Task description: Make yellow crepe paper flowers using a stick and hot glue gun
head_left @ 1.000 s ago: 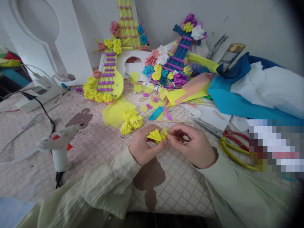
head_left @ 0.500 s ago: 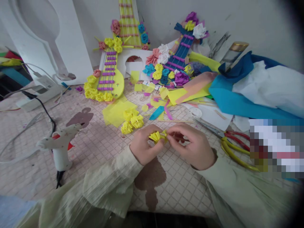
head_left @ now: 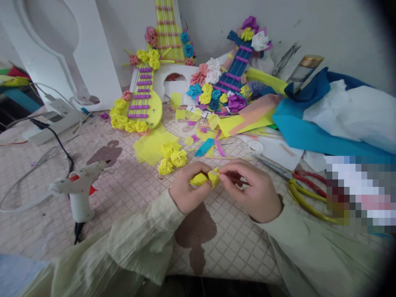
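Head view, only one: both hands are up front over the bench [head_left: 235, 251], working one yellow paper piece [head_left: 198, 179]. It sits between them, raised a bit by the look of it, clearance hard to judge. Left hand [head_left: 190, 187]: grip is on the body of the piece, thumb on the near side, index curled round the far side, rest of the fingers hidden. Right hand [head_left: 250, 189]: thumb and index tips pinch the right-hand edge; can't tell if the curled fingers behind hold anything else. Handling, my read: next to no weight, soft crepe-like stuff, dry so not slippery, but creases, flattens and tears easily. Best hold is low on the gathered part with a light pinch; keep pressure off the loose folds, and take the edge close in rather than tugging a corner. Just beyond the left hand: a cluster of yellow paper flowers [head_left: 173, 157], touching or nearly touching flat yellow sheets [head_left: 147, 144]. Glue gun [head_left: 80, 185] is off to the left, nozzle pointing right, well apart from the hands; treat the tip as hot, can't confirm. Scissors [head_left: 291, 183] lie right of the right hand, blades toward the scraps. Flower-trimmed yellow guitar shape [head_left: 154, 108] and blue guitar shape [head_left: 232, 73] are at the back.
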The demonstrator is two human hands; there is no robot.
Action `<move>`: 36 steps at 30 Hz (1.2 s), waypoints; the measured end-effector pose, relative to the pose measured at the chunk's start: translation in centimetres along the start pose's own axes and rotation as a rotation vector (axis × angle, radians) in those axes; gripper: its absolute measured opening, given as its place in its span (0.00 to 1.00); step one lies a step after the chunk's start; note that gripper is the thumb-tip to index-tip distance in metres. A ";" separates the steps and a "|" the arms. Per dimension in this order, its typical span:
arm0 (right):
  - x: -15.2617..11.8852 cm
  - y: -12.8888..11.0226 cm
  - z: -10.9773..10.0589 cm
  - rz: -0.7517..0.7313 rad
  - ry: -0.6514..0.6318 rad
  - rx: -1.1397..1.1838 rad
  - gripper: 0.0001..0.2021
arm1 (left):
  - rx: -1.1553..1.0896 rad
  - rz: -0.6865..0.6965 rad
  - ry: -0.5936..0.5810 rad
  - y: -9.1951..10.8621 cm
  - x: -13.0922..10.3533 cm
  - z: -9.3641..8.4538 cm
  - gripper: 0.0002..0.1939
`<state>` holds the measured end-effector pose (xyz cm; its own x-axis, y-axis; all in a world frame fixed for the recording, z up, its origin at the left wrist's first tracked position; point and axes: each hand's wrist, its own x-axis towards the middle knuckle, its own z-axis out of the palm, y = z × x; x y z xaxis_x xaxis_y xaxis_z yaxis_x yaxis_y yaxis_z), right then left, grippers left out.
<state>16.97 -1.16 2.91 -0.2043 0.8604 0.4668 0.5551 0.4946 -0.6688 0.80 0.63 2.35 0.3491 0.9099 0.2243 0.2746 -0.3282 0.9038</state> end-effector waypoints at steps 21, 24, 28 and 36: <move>-0.1 -0.2 0.1 -0.036 -0.010 -0.005 0.05 | 0.024 0.085 0.051 -0.7 -0.1 0.3 0.07; -0.1 -0.1 0.1 -0.048 -0.010 0.001 0.04 | 0.030 0.071 0.048 -0.7 -0.1 0.3 0.07; -0.1 -0.1 0.1 -0.056 -0.019 0.010 0.04 | 0.030 0.059 0.042 -0.8 -0.1 0.3 0.07; -0.1 0.0 0.2 -0.048 0.005 -0.004 0.04 | 0.010 0.050 0.016 -0.9 -0.3 0.5 0.08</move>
<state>16.82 -1.22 2.81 -0.2266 0.8348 0.5017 0.5476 0.5352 -0.6432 0.87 0.50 1.33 0.3482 0.8962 0.2748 0.2662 -0.3756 0.8878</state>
